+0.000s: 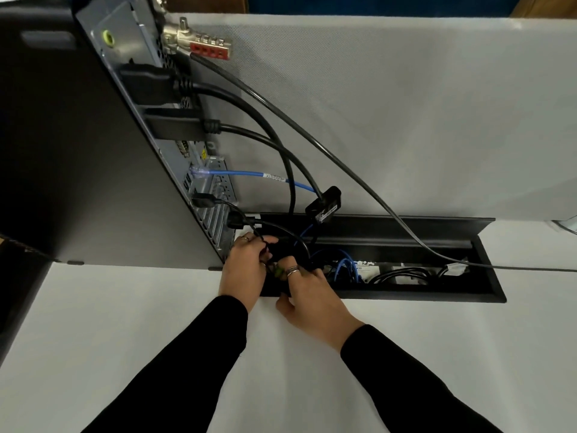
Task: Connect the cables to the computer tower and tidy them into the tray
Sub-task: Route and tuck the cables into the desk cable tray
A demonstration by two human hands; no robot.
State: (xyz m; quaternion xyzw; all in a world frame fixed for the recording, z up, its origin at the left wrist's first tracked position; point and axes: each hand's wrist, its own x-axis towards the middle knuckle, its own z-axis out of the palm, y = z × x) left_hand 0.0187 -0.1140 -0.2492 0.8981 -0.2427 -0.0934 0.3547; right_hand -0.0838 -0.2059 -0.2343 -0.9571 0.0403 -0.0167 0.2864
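Observation:
The black computer tower [78,170] stands at the left, its grey rear panel facing right. Plugged into that panel are two thick black cables [249,104], a blue network cable [249,174] and a thin black USB cable [204,200]. A recessed black cable tray [487,295] runs along the desk's back, with its lid up. At the tray's left end, my left hand [242,270] pinches thin black cables beside the tower's lower corner. My right hand [307,295] reaches into the tray and grips the same bundle. What the fingers hold inside is partly hidden.
A metal combination lock [199,42] hangs off the tower's top rear, and its black cable [374,195] slants down across the grey divider panel [406,104] onto the desk at right. Blue coils [345,265] and black coils [402,273] lie in the tray. A small black adapter [324,203] dangles above it.

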